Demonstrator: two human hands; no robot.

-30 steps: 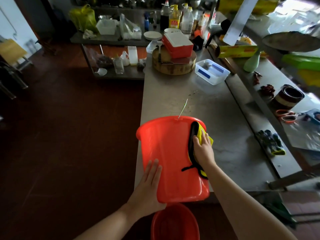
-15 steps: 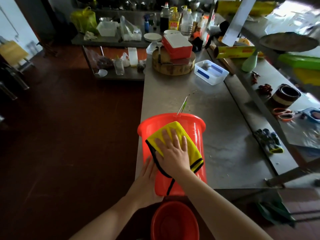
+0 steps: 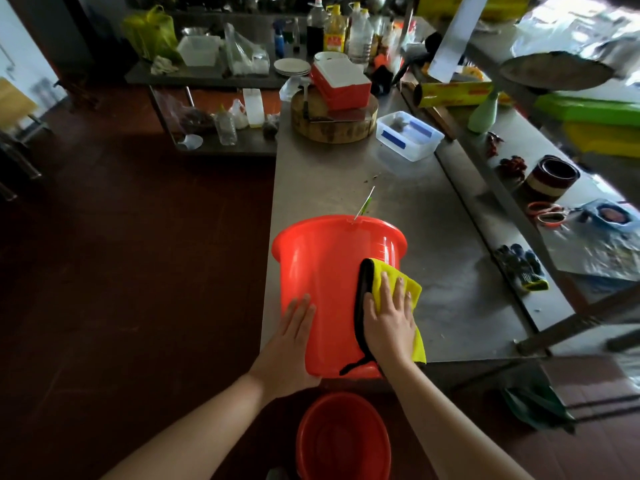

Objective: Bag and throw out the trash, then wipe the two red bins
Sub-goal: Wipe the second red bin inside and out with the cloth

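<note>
Red bin on its side at steel table edge — left hand flat against its wall, right hand spread, pressing yellow cloth to it; second red bin on floor below.

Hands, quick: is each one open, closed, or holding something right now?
Left hand: open, flat against the side of the red bin.
Right hand: open, pressing the yellow cloth onto the bin.

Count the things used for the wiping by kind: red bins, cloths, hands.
Red bins: 2, the bin on the table and the bin on the floor.
Yellow cloth: 1.
Hands: 2, the left hand and the right hand.
Total: 5.
</note>
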